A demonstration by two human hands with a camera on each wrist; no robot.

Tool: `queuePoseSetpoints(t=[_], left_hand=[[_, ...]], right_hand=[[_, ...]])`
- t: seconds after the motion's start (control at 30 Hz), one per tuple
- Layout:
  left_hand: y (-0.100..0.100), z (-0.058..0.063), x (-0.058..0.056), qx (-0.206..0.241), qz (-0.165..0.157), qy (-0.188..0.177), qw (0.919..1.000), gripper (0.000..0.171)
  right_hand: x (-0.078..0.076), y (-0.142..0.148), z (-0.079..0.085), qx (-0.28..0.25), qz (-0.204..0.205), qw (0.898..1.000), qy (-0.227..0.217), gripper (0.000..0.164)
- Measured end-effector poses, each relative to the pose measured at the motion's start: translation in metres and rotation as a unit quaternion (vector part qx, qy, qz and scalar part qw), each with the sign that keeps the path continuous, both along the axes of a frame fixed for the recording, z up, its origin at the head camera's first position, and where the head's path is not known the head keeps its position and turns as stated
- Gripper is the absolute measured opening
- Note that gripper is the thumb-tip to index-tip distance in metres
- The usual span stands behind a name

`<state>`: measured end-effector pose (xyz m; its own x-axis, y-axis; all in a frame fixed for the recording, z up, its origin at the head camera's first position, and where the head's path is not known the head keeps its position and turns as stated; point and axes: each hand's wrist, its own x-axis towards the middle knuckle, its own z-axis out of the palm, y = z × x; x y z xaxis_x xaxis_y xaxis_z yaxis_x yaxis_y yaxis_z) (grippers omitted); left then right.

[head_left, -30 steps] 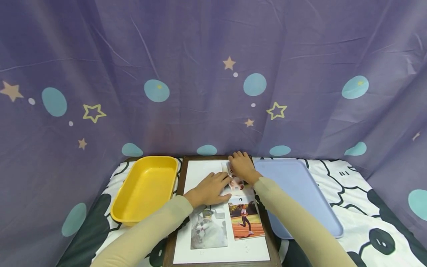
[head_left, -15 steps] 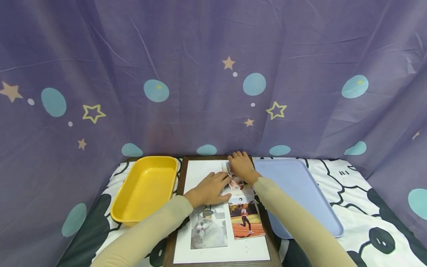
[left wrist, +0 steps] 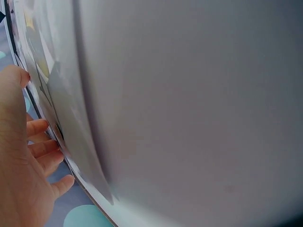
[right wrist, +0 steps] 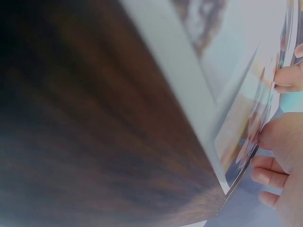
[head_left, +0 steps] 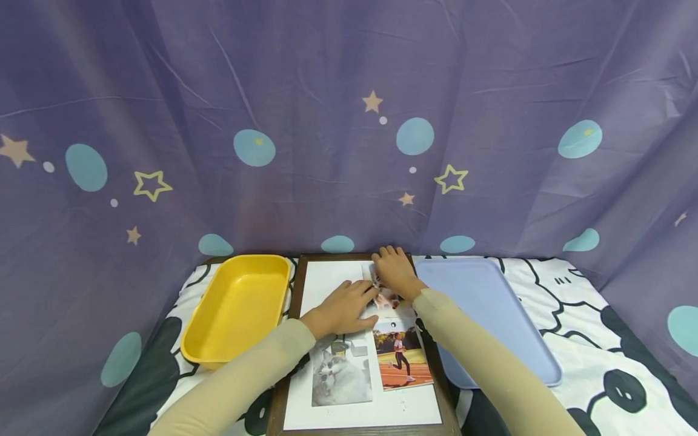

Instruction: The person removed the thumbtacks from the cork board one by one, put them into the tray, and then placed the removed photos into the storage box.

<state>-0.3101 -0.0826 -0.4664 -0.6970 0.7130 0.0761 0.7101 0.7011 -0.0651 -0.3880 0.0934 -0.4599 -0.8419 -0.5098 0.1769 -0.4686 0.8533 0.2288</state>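
Note:
A white board [head_left: 360,418] in a brown wooden frame [head_left: 279,399] lies in front of me. On it are a grey-and-white cat photo [head_left: 340,378], a runner photo [head_left: 403,360] with a small dark dot near its top, and an upper-right photo [head_left: 386,298] partly covered by my hands. My left hand [head_left: 346,307] rests with relaxed, spread fingers at the upper-right photo's left edge. My right hand [head_left: 395,272] is at that photo's top, fingers bent by the frame's top edge, thumb [right wrist: 267,135] against the photo. Anything beneath that thumb is hidden.
A yellow tub [head_left: 237,309] stands left of the board, and a pale blue tray [head_left: 485,315] lies to its right. Both are on a black-and-white patterned cloth [head_left: 578,339]. A purple curtain [head_left: 338,181] hangs directly behind the board.

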Motion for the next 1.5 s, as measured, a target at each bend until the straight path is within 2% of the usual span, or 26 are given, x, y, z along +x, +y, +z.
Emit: queuePoseSetpoints(t=[0.63,0.93,1.23,1.37,1.4,1.5], left_hand=[[0.000,0.002,0.001,0.007,-0.006,-0.002,1.0000,0.067],[0.000,0.001,0.001,0.013,-0.006,-0.001,0.9999,0.065],[0.000,0.000,0.000,0.012,-0.008,0.006,0.9999,0.064],[0.000,-0.002,-0.001,0.013,-0.009,0.014,0.9998,0.062],[0.000,-0.002,-0.001,0.015,-0.011,0.017,0.9997,0.062],[0.000,-0.003,0.000,0.020,-0.014,0.021,0.9995,0.059]], right_hand=[[-0.002,-0.003,-0.006,0.013,-0.024,0.999,-0.021,0.036],[0.005,-0.001,-0.002,-0.002,-0.028,0.999,-0.025,0.030],[0.002,-0.001,-0.004,-0.004,-0.034,0.998,-0.044,0.027],[-0.001,-0.001,-0.008,-0.005,-0.031,0.998,-0.051,0.024],[-0.011,0.001,-0.019,-0.007,-0.027,0.999,-0.042,0.025],[-0.014,0.003,-0.023,-0.009,-0.018,0.999,-0.031,0.026]])
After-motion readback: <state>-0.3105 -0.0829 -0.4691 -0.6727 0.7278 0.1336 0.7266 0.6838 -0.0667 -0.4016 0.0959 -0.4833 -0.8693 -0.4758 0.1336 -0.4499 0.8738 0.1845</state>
